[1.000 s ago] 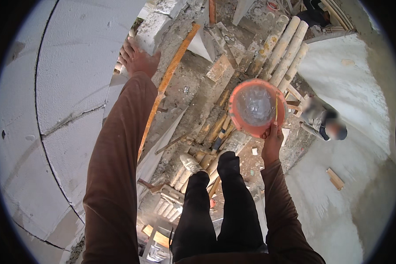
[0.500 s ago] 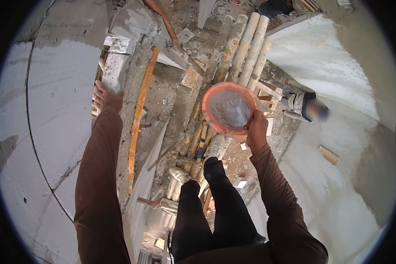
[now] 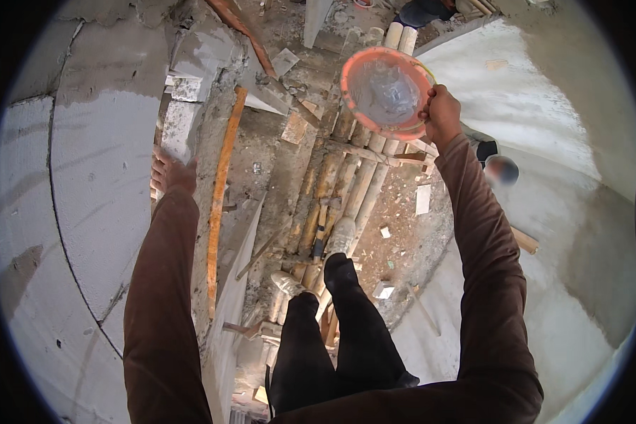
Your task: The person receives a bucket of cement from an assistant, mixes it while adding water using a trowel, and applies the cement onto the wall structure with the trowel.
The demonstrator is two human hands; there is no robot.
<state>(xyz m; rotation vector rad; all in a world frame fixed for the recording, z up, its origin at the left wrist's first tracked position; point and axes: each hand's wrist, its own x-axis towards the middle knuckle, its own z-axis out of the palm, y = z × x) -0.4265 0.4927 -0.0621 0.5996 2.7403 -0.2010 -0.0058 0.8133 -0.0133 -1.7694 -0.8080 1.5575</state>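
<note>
My right hand [image 3: 442, 116] is closed on the rim of an orange plastic basin [image 3: 348, 95], out ahead of me over the poles. Wet grey mortar [image 3: 385, 92] lies in the basin. On the left, my left hand [image 3: 175, 173] rests with its fingers apart at the edge of the pale block wall [image 3: 106, 155], against a white block face [image 3: 179, 127]. It holds nothing that I can see.
I stand on a scaffold of long round poles [image 3: 360, 184] above a rubble-strewn floor [image 3: 403, 240]. A curved wooden strip [image 3: 222, 191] runs beside the left wall. Partly plastered wall [image 3: 558, 233] curves along the right. Another person [image 3: 498, 166] is below, mostly hidden by my arm.
My right arm has reached farther away and slightly right, carrying the basin with it. My left hand stays on the wall's edge. More of the floor and poles now shows.
</note>
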